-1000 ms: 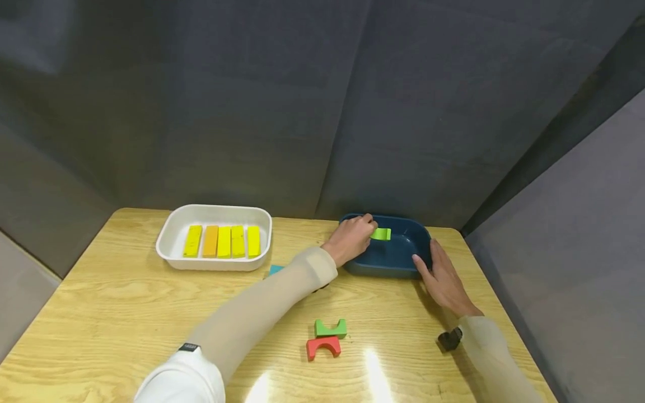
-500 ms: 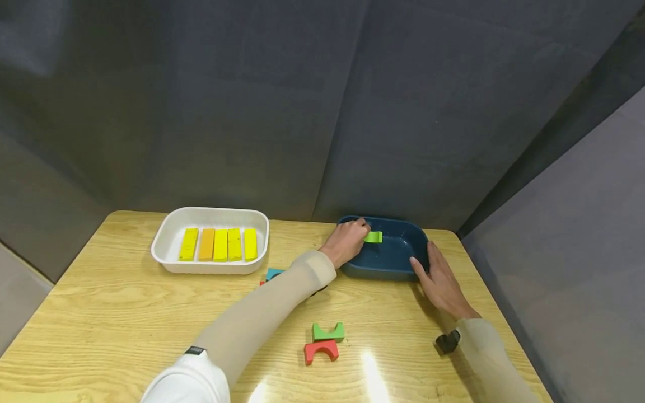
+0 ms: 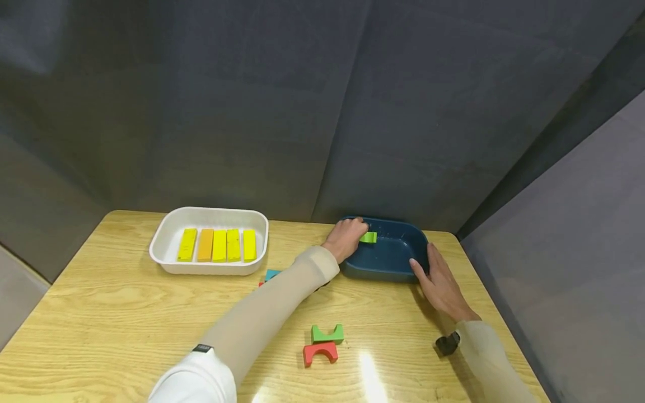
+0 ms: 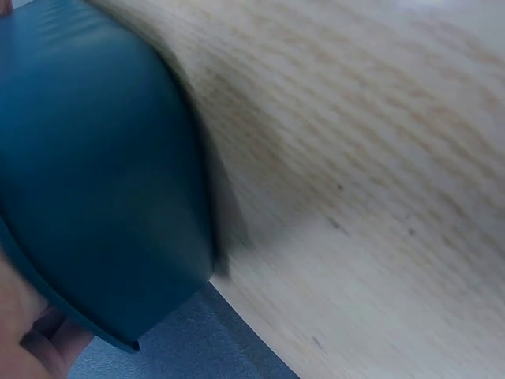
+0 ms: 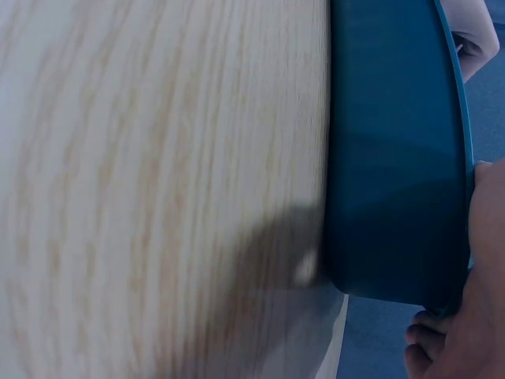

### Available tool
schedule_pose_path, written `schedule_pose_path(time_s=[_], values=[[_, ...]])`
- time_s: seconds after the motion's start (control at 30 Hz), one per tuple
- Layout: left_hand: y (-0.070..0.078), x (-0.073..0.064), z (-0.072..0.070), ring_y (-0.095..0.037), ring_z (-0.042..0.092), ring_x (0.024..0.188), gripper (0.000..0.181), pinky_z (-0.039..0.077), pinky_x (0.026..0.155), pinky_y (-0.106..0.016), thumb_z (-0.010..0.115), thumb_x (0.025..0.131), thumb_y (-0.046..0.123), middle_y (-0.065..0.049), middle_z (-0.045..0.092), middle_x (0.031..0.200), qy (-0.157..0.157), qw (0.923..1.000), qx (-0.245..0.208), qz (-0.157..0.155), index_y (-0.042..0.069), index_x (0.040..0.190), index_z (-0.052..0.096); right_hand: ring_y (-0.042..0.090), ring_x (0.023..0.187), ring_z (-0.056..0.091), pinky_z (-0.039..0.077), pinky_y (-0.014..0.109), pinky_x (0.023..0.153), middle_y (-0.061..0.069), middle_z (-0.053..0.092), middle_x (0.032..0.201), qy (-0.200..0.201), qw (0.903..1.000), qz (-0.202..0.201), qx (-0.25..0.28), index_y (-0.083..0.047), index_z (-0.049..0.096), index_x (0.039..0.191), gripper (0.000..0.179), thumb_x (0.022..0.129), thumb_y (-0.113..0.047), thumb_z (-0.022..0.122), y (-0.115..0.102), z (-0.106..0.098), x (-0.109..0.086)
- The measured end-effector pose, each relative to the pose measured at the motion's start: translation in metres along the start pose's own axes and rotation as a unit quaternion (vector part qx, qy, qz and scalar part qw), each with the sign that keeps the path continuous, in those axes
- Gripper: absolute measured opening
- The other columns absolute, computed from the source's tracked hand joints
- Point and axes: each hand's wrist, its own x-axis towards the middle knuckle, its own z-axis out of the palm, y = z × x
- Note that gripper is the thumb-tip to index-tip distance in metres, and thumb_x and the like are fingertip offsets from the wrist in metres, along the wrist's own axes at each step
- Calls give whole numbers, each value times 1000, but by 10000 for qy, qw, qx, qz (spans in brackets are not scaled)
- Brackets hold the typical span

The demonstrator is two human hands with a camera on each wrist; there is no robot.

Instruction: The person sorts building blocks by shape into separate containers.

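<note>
Left hand [image 3: 345, 238] is pinching lime block [image 3: 369, 238], shifting it nearer left end of blue tray [image 3: 390, 256]; right hand [image 3: 444, 282], fingers outstretched, is bracing tray.

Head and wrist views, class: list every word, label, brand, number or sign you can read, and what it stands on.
Nothing is readable.
Small dark tag on the left sleeve: pale marks, too small and blurred to read.
No other lettering shows.

Before you, the surface [image 3: 141, 324] looks wood, grained and glossy. Blue tray [image 3: 388, 258], white tray [image 3: 209, 268]: smooth plastic. Your sleeves [image 3: 267, 313], backdrop [image 3: 242, 123]: matt cloth.
</note>
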Motion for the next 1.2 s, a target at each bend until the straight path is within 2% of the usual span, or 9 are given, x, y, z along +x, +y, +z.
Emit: schedule_pose_path(time_s=[0.37,0.53,0.7,0.97,1.2], values=[[0,3,2,-21,75,99,27,62,83,-33,64,106,4,-5,73,120,-246,9996,99,-122,18,124,78,52,161,9,14,70,127,30,4,176,-1,10000,4,4,4,3,170,88,115,-55,39,-1,-1,0],[1,4,-2,-20,73,102,27,63,84,-32,64,108,12,-5,72,123,-199,9989,430,0,19,131,76,52,161,9,13,70,127,30,4,176,1,10000,9,-26,3,2,170,88,115,-56,39,0,-1,1],[4,4,-5,-18,70,112,34,61,92,-29,66,109,25,-4,70,129,-92,9978,647,143,19,142,70,53,161,10,13,71,127,31,4,176,-9,10000,10,-16,3,2,170,88,115,-56,38,1,-1,1],[6,-4,-13,-17,69,121,41,58,100,-28,67,108,34,-2,68,138,123,9968,714,347,20,146,67,52,161,10,14,70,127,31,5,176,34,10000,-27,-12,3,3,170,88,115,-55,39,2,-1,5],[4,-19,-25,-17,65,130,44,54,107,-29,63,110,39,-3,65,147,280,9958,613,625,19,148,66,52,161,9,13,70,127,31,5,176,31,10000,-39,6,3,2,170,88,115,-55,39,3,0,6]])
